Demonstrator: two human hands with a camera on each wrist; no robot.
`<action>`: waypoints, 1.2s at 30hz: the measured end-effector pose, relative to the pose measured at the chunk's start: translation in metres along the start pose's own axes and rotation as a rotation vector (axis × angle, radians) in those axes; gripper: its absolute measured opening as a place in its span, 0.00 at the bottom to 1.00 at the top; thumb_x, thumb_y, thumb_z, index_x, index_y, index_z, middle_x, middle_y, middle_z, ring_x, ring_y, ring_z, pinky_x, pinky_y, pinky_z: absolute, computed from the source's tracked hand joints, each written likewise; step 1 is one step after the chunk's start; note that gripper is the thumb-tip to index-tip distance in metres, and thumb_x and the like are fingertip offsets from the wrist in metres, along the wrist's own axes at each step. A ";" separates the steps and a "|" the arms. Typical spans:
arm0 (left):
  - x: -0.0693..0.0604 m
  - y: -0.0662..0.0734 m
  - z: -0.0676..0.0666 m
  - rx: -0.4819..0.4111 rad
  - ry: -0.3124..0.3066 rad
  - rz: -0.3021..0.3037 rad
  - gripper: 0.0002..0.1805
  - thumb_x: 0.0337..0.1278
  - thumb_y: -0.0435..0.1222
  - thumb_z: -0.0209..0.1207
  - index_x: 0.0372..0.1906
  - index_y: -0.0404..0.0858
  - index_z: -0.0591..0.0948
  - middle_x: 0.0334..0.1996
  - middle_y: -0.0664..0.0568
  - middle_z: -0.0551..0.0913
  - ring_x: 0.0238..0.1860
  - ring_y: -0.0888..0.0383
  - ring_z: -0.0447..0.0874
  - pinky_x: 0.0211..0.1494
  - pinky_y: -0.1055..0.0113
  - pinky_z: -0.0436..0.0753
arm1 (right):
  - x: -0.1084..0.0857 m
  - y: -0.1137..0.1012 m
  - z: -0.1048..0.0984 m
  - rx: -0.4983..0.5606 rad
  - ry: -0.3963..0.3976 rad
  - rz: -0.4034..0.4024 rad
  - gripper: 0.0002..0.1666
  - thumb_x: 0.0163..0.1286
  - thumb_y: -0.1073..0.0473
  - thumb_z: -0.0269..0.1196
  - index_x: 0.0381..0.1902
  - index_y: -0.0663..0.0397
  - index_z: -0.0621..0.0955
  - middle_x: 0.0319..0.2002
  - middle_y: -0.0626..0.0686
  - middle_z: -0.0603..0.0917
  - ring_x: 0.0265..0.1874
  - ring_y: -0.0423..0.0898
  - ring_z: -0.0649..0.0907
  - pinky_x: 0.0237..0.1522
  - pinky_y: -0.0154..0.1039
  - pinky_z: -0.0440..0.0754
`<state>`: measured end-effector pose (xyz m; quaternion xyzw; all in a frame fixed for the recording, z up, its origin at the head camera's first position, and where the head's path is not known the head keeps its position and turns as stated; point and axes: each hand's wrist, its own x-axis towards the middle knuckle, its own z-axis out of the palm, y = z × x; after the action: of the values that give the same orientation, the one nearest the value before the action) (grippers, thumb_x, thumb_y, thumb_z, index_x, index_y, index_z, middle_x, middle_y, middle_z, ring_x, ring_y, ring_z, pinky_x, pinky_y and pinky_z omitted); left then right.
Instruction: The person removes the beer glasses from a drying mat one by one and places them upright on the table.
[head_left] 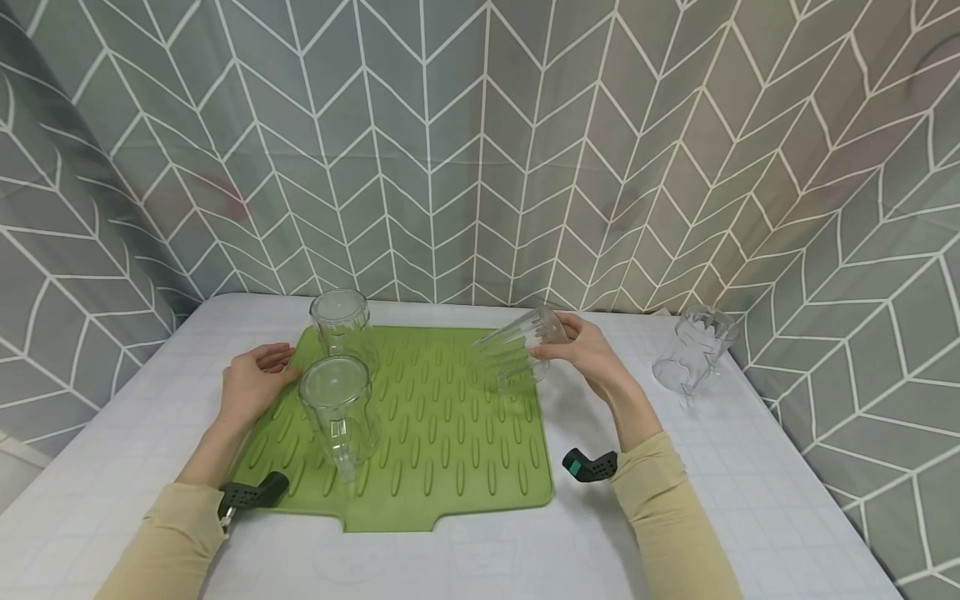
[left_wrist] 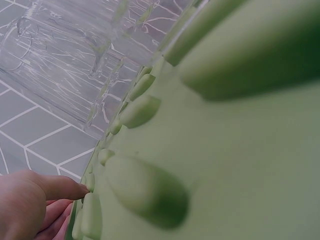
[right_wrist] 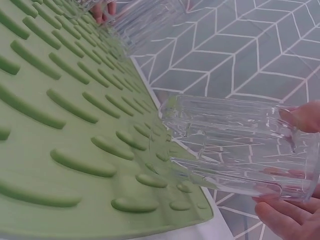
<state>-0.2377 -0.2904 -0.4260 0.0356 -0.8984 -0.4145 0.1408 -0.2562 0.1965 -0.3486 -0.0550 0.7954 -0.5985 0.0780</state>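
Beige sleeves [head_left: 161, 542] are reaching in from the near side, with black wrist devices [head_left: 588, 465] showing beyond their cuffs. Tilted over the far right of a green mat [head_left: 442, 492], a glass mug [head_left: 513, 346] is resting in the right hand [head_left: 588, 350], whose thumb and fingers are curling round its right end; whether it is touching the mat, I cannot tell. Apparently this mug is being set down; the next move is probably calling for levelling, lowering and releasing it. Two standing mugs [head_left: 337, 408] are occupying the mat's left. Beside its left edge, the left hand [head_left: 255, 379] is lying loosely bent, thumb at the rim, holding no mug. Another mug [head_left: 693, 350] is sitting rightward on the counter [head_left: 780, 525]; a chevron curtain [head_left: 465, 150] is hanging behind. No brand, label or writing is reading clearly.
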 end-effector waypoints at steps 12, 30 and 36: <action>0.000 0.000 0.000 -0.010 0.006 0.007 0.27 0.60 0.32 0.64 0.62 0.24 0.75 0.55 0.30 0.82 0.56 0.36 0.83 0.43 0.90 0.77 | -0.001 0.002 -0.010 -0.032 -0.024 0.023 0.49 0.58 0.63 0.73 0.74 0.61 0.62 0.67 0.64 0.73 0.61 0.56 0.76 0.75 0.55 0.64; 0.000 0.002 -0.001 -0.005 0.001 0.003 0.26 0.61 0.33 0.64 0.62 0.24 0.75 0.54 0.29 0.82 0.55 0.35 0.83 0.42 0.91 0.77 | -0.003 0.005 -0.021 -0.064 -0.062 0.082 0.58 0.58 0.62 0.73 0.77 0.66 0.53 0.74 0.66 0.63 0.72 0.60 0.67 0.77 0.55 0.60; -0.001 0.003 -0.001 -0.004 -0.002 -0.011 0.27 0.62 0.33 0.64 0.63 0.25 0.75 0.55 0.30 0.82 0.56 0.36 0.83 0.41 0.90 0.77 | -0.003 0.005 -0.021 -0.069 -0.066 0.084 0.59 0.57 0.61 0.74 0.78 0.65 0.52 0.75 0.65 0.62 0.74 0.59 0.64 0.77 0.54 0.60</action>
<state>-0.2365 -0.2890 -0.4237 0.0396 -0.8976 -0.4169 0.1376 -0.2572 0.2187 -0.3473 -0.0436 0.8143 -0.5647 0.1273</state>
